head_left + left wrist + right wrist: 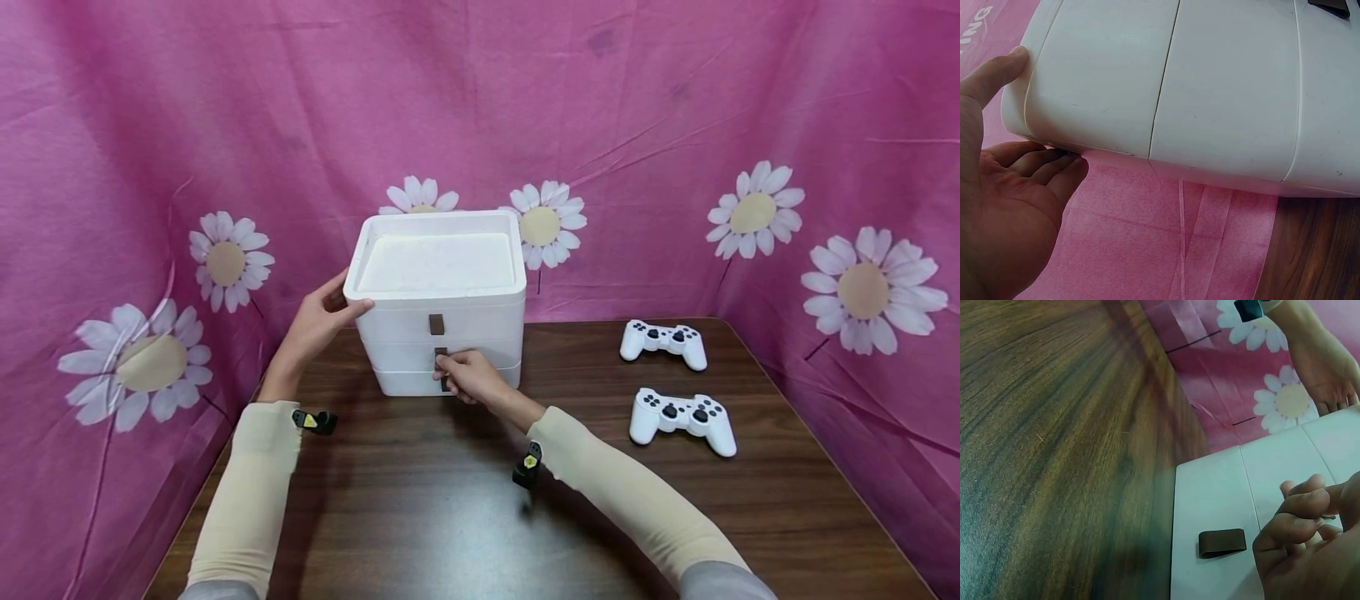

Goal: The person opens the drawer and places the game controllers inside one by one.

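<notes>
Clearly, your right hand (471,379) pinches the middle tab (441,352), its drawer (397,355) lying beyond, toward the table's (420,500) far edge; your left hand (311,327) holds the box (450,297).

I am looking into a makeshift filming booth, in what kind of building I cannot tell, with bright pink, daisy-printed cloth (337,100) hung round three sides of a dark brown wood-grain table (420,492) and small black box-shaped cameras (322,422) worn by a person (247,483) at the table.
</notes>
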{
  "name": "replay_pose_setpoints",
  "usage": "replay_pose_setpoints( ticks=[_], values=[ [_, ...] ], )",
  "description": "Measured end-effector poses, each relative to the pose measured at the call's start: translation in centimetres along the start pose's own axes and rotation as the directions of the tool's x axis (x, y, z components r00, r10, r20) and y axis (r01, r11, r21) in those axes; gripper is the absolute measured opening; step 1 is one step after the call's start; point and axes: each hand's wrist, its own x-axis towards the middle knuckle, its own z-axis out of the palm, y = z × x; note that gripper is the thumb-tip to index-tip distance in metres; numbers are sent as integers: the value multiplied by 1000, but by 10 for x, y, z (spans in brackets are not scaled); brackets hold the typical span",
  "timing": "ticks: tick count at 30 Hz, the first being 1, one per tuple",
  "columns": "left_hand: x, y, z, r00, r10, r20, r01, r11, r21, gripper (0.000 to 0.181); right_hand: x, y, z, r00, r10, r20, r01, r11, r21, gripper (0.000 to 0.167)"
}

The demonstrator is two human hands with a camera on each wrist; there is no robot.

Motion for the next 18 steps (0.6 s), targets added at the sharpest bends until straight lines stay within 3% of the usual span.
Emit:
replay_pose_setpoints(
  ticks=[18],
  values=[
    [-1, 2, -1, 1000, -28, 4, 28, 999, 26, 84, -6, -4, 4, 999, -23, -41, 24, 999, 24, 33]
  ],
)
